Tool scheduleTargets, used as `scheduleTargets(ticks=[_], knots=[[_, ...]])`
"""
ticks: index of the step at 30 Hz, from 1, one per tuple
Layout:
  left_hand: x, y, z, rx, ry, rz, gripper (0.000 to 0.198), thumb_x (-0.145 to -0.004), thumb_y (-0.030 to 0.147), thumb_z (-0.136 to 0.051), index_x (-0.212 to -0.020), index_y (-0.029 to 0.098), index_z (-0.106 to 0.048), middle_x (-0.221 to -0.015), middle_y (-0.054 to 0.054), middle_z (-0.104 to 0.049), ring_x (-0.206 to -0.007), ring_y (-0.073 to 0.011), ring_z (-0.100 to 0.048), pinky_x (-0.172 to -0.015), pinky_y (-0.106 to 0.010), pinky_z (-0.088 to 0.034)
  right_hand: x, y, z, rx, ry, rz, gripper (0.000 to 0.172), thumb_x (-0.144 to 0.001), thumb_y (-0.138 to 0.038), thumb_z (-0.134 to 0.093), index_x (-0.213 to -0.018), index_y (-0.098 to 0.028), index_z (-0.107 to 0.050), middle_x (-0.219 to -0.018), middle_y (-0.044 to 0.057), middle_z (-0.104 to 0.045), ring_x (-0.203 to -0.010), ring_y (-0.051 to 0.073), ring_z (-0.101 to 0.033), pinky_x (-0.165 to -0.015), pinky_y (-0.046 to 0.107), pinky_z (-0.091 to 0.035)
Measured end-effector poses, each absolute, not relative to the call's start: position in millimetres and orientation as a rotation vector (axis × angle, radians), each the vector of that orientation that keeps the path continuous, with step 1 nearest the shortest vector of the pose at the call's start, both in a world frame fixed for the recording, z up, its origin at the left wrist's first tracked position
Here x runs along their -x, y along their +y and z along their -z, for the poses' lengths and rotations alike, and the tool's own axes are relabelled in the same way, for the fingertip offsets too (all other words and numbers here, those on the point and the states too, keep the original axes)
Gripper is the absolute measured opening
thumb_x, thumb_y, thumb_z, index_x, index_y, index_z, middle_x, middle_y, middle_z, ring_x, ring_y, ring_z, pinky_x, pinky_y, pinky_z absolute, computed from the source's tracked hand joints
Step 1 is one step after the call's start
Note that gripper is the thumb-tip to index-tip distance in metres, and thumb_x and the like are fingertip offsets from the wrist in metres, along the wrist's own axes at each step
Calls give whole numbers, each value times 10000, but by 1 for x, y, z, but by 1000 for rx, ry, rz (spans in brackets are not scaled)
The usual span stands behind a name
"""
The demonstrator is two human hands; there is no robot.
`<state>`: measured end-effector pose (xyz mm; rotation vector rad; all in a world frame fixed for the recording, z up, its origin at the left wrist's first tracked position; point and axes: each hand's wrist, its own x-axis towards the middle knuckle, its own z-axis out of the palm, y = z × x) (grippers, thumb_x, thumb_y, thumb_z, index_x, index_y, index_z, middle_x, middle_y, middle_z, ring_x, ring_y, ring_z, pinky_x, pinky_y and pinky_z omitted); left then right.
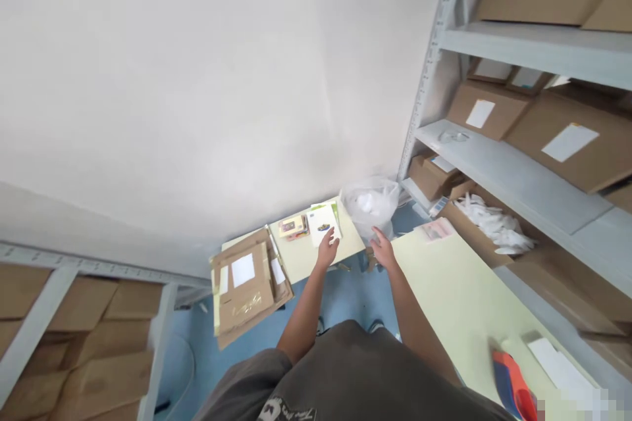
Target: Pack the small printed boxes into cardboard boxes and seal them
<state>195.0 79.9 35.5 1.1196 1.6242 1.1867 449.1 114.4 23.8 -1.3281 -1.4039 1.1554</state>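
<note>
left hand (326,253): fingers (332,237) open, released, at lower edge of white printed card (322,223) on pale desk (296,256) | right hand (383,251): fingers (377,233) open, empty, just below clear plastic bag (370,205) | cardboard mailers (244,289) overlapping desk's left end

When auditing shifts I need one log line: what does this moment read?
left hand: open, at white printed card | right hand: open, near clear plastic bag | beside: flat brown cardboard mailer
</note>
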Motion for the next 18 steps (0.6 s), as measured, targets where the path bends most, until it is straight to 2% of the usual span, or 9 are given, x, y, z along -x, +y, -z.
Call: scheduleTargets(ticks=[5,12,18], knots=[[-129,35,-29,-988,1697,-1286,635,-908,403,-770,-1500,229,-624,-1526,-197,-614,-1285,-328,-665,-1045,-473,-556,-371,106,-28,1224,-1606,-1219,597,-893,-433,-645,-1475,-298,-654,-1628,57,-553,-1541,288,-469,-1299,514,-354],[9,-42,-8,-800,1783,-1371,631,-947,376,-714,-1540,208,-579,-1549,-192,-595,-1348,-311,-626,-1096,-447,-521,-219,64,-17,1127,-1827,-1318,576,-931,-391,-612,-1500,-307,-639,-1639,64,-542,-1536,293,-479,-1227,522,-445],[135,-125,37,-570,1995,-1337,612,-932,347,-719,-1509,184,-598,-1563,-185,-587,-1375,-299,-615,-1165,-415,-464,-90,18,26,1074,-2095,-1364,566,-927,-369,-597,-1485,-288,-657,-1653,69,-526,-1550,278,-465,-1290,517,-364]])
